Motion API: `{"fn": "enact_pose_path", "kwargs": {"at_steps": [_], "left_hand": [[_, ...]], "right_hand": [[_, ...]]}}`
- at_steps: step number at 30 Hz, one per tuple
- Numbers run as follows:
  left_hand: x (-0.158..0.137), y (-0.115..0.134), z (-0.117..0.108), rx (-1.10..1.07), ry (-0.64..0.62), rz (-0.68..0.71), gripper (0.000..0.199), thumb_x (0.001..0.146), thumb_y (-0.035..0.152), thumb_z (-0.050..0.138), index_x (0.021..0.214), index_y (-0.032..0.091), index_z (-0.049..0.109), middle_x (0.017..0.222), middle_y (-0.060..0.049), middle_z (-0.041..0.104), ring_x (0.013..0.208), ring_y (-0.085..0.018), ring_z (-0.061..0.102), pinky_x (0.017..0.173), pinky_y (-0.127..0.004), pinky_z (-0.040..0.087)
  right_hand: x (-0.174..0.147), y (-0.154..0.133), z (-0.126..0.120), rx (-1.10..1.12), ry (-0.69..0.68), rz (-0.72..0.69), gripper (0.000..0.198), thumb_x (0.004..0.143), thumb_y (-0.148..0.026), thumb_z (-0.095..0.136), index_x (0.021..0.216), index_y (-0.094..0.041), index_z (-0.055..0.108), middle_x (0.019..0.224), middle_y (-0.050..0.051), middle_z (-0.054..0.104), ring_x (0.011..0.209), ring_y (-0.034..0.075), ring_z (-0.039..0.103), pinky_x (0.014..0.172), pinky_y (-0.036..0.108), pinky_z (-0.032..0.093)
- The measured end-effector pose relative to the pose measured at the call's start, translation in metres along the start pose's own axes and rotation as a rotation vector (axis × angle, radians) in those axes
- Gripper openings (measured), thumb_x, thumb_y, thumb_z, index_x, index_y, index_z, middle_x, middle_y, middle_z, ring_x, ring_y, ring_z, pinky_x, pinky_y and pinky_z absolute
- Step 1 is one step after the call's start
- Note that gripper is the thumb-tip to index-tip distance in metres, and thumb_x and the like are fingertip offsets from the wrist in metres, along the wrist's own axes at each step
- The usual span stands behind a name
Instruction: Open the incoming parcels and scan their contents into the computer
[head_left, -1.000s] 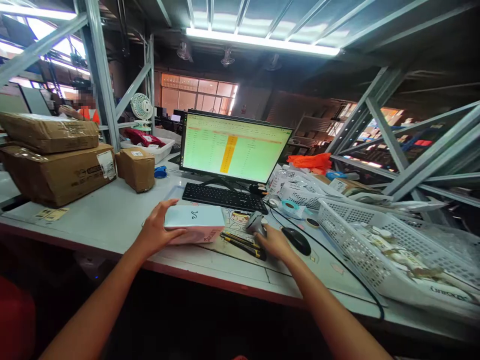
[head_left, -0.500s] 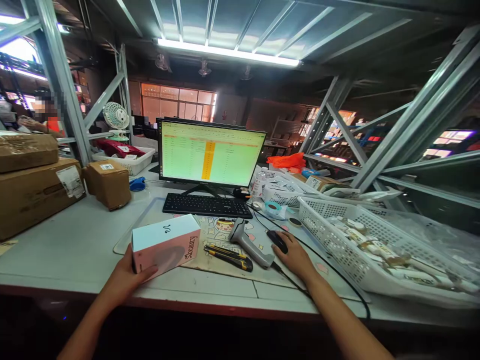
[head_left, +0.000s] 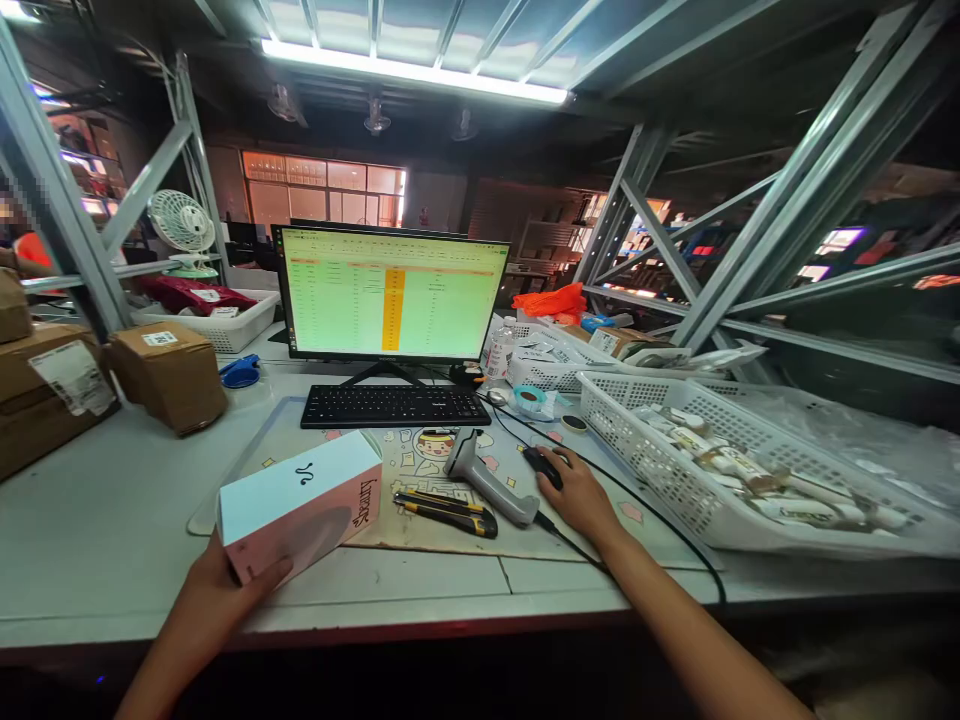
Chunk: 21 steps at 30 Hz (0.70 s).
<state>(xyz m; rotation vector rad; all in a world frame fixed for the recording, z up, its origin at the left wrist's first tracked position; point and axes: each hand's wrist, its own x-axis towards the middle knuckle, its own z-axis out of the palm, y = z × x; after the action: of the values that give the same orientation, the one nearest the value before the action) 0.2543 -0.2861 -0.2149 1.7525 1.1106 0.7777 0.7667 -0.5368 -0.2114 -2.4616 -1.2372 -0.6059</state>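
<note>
My left hand grips a pink and pale blue carton by its near left end, thumb on the pink side, the carton tilted over the desk mat. Over the black computer mouse lies my right hand, its fingers curled around it. Between the hands, a grey barcode scanner rests on the mat, its cable running toward the right. Beside the scanner are black and yellow utility knives. The keyboard sits in front of the monitor, which shows a table with an orange column.
At the right stands a white perforated basket with several wrapped items. Brown cardboard boxes are on the left, near a blue tape dispenser. A plastic bottle and a roll of light blue tape stand right of the monitor.
The view has shifted a little, so the desk items sit further left. The carton has come nearer and tilted slightly in my left hand. My right hand stays on the mouse.
</note>
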Motion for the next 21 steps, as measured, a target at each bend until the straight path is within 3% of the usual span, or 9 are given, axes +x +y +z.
{"fn": "enact_pose_path", "kwargs": {"at_steps": [5,15,21], "left_hand": [[0.0036,-0.0049,-0.0014,0.077,-0.025,-0.033,0.075,0.066,0.070,0.077,0.117,0.017,0.067,0.121,-0.016,0.074,0.114,-0.040,0.069,0.102,-0.052,0.056],[0.0026,-0.0059,0.0008,0.061,0.026,-0.021,0.075,0.065,0.067,0.080,0.119,0.018,0.066,0.121,-0.014,0.075,0.110,-0.039,0.071,0.098,-0.051,0.058],[0.0032,-0.0008,-0.0010,0.099,0.061,0.021,0.070,0.060,0.069,0.080,0.106,0.018,0.069,0.115,-0.015,0.076,0.108,-0.040,0.071,0.094,-0.049,0.060]], "right_hand": [[0.0009,0.0012,0.0034,-0.009,-0.035,-0.023,0.050,0.099,-0.037,0.047,0.145,-0.021,0.059,0.141,0.014,0.055,0.125,0.032,0.058,0.108,0.048,0.050],[0.0003,-0.0017,0.0009,-0.009,-0.049,-0.034,0.049,0.099,-0.037,0.049,0.145,-0.023,0.060,0.142,0.014,0.054,0.126,0.033,0.058,0.109,0.049,0.050],[0.0004,-0.0028,-0.0008,-0.005,-0.056,-0.025,0.049,0.100,-0.036,0.047,0.145,-0.022,0.059,0.142,0.015,0.054,0.125,0.033,0.058,0.108,0.049,0.050]]}}
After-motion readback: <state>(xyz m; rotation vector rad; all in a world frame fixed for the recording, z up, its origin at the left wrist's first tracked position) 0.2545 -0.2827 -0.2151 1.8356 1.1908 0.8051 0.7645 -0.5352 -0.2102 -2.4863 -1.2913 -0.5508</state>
